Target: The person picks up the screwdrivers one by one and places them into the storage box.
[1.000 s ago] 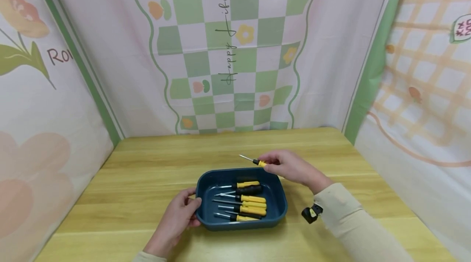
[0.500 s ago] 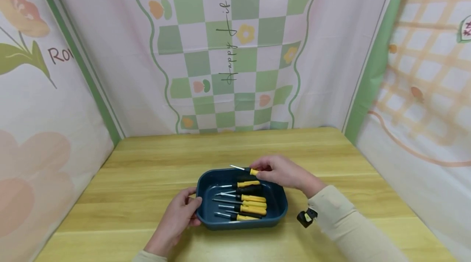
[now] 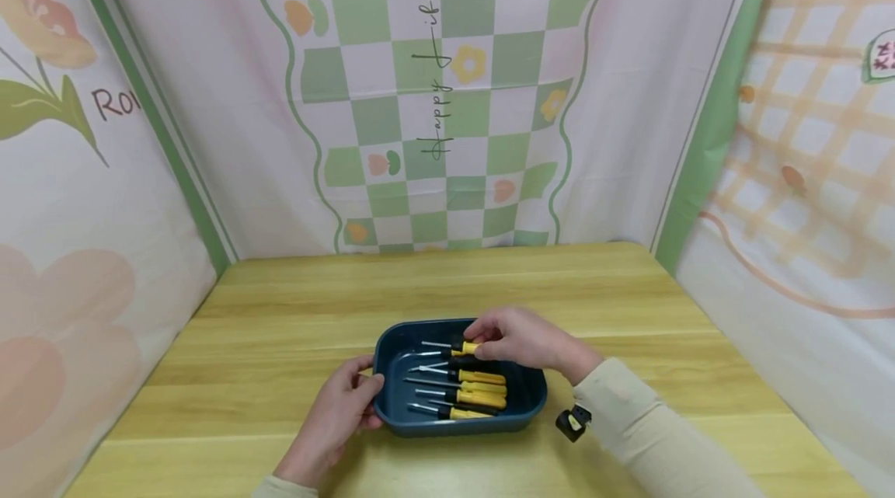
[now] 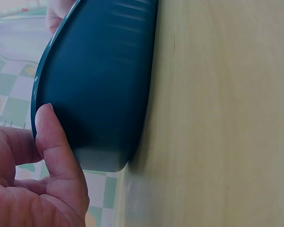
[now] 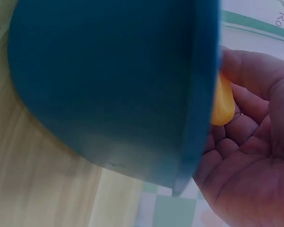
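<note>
A dark blue plastic bin stands on the table with several yellow-and-black screwdrivers lying side by side in it, their shafts pointing left. My left hand grips the bin's left end, the thumb on the rim in the left wrist view. Over the far right part of the bin, my right hand pinches a small screwdriver by its yellow handle. Its shaft points left, above the farthest screwdrivers. In the right wrist view the handle end shows between thumb and fingers; the bin wall hides the rest.
The wooden table extends on all sides of the bin. Patterned cloth hangs behind the table and along both sides. A small black device is at the right sleeve.
My right hand has moved left and toward me, lowering the small screwdriver from beyond the far rim into the bin. The left hand and the bin have stayed put.
</note>
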Available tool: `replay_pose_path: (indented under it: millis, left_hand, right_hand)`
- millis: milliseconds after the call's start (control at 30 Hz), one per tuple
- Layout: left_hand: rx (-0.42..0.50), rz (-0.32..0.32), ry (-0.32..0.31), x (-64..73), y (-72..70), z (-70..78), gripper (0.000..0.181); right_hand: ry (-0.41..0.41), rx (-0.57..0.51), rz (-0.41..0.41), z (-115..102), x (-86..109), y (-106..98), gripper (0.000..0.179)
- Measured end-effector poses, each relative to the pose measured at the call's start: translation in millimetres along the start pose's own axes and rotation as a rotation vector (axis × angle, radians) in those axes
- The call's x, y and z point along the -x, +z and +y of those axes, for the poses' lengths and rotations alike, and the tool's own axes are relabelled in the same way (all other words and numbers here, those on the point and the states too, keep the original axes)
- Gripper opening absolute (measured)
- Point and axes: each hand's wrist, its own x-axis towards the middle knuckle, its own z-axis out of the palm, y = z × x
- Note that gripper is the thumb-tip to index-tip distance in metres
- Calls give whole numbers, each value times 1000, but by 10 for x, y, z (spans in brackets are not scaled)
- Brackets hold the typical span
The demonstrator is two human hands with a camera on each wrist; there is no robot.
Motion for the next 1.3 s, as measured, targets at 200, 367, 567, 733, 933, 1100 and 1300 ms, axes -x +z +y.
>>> replay_pose_path:
  millis: [200, 367, 567, 733, 933, 1100, 1300]
  left_hand:
    - [12, 0, 4, -5, -11, -11, 44]
    - [12, -1, 11, 4, -12, -11, 44]
    - [14, -5, 1, 5, -12, -2, 44]
    - [12, -6, -2, 8, -6, -2, 44]
    - [16, -9, 1, 11, -11, -6, 44]
    - [17, -9, 4, 13, -14, -11, 44]
    - [9, -12, 6, 23, -17, -12, 44]
  right_hand:
    - [-21, 33, -12, -2, -8, 77, 30]
    - [-5, 50, -23, 2, -16, 137, 27]
    - [18, 55, -48, 5, -26, 198, 25]
    - [19, 91, -57, -4, -29, 232, 29]
    - [16, 144, -53, -2, -33, 261, 31]
    - [24, 155, -48, -13, -40, 279, 31]
    - [34, 160, -48, -21, -32, 302, 29]
